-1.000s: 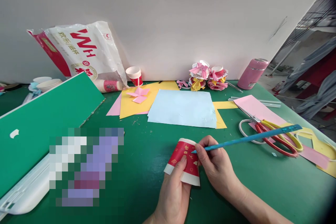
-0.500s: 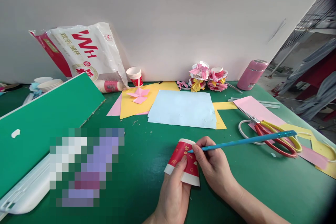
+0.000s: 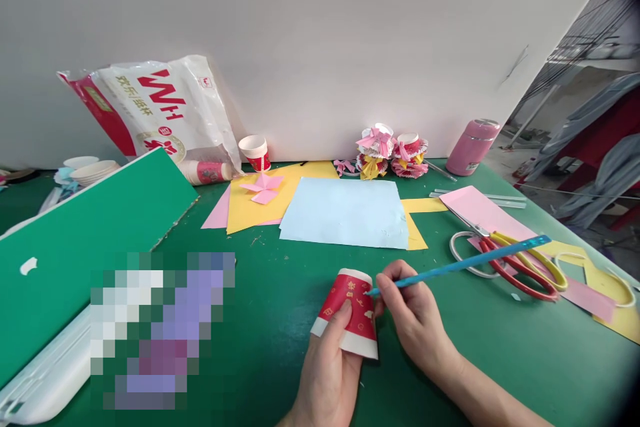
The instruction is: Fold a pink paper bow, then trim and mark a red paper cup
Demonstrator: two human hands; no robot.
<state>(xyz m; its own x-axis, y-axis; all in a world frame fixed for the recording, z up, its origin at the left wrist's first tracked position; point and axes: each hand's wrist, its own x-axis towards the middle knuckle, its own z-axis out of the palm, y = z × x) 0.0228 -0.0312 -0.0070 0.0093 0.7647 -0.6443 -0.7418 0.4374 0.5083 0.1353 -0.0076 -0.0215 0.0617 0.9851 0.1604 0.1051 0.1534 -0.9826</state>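
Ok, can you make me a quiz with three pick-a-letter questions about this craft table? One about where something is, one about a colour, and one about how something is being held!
1. Where are the scissors?
A. to the right of the hands, on pink paper
B. inside the white bag
C. on the light blue sheet

2. What colour is the pencil?
A. yellow
B. blue
C. black

3. How is the red paper cup placed?
A. upright and full
B. flattened under paper
C. upside down, in the left hand

Answers:
1 A: the red and yellow handles lie at the right of the green table.
2 B: the long stick in the right hand is blue.
3 C: the cup's wide white rim faces down, with left fingers wrapped round it and the pencil tip against its side.
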